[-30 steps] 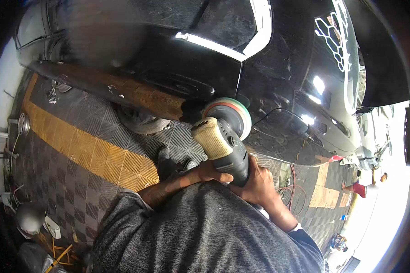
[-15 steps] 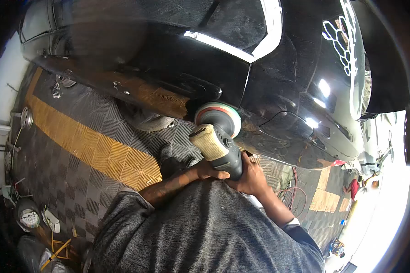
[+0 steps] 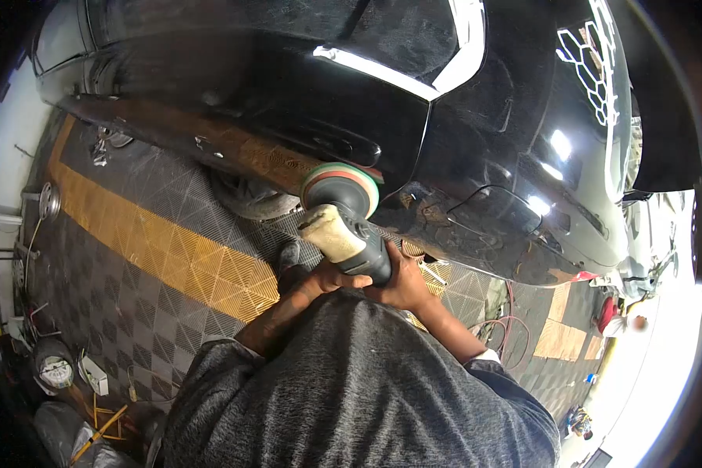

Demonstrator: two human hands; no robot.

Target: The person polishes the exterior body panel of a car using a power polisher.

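Note:
Both my hands grip a car polisher (image 3: 349, 234) in front of my body. My left hand (image 3: 324, 282) is wrapped round the left side of its dark body, and my right hand (image 3: 403, 279) closes on the right side near the rear end. A pale cover sits over the polisher's head. Its round pad (image 3: 370, 183), with green and orange edges, lies against the lower side of a glossy black car (image 3: 304, 93), near a panel seam. The pad's working face is hidden against the bodywork.
A tyre (image 3: 253, 199) shows under the car. The tiled floor (image 3: 125, 288) has a yellow strip (image 3: 156, 242). Reddish hoses (image 3: 515, 327) lie at the right. A yellow-framed object (image 3: 105, 429) and a bucket-like container (image 3: 54, 370) stand lower left. Another person (image 3: 612, 316) is far right.
The polisher has moved left along the car's lower side, past the panel seam, and both my hands have moved left with it. My grip stays the same.

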